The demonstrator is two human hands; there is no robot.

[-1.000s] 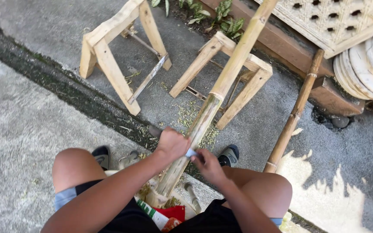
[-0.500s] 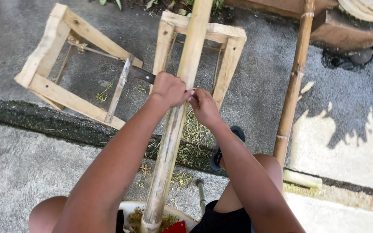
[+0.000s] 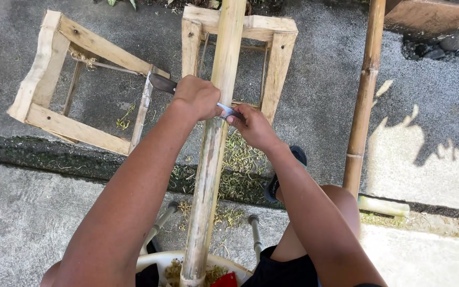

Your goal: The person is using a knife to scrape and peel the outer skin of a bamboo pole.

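both hands [image 3: 197, 97] hide most of the blade [image 3: 228, 110] across the bamboo pole [image 3: 216, 138].

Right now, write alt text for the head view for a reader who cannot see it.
Seen from above, a person's left hand and right hand hold a knife across a long pale bamboo pole that rests on a wooden trestle. A second trestle lies tipped to the left, a browner bamboo pole runs along the right, and shavings litter the concrete.

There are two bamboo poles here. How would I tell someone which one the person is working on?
Find the two wooden frame stands on the concrete. The worked pole is pale, lying between the person's knees across the farther stand. Unlike the browner pole lying apart, both hands press a blade across it.
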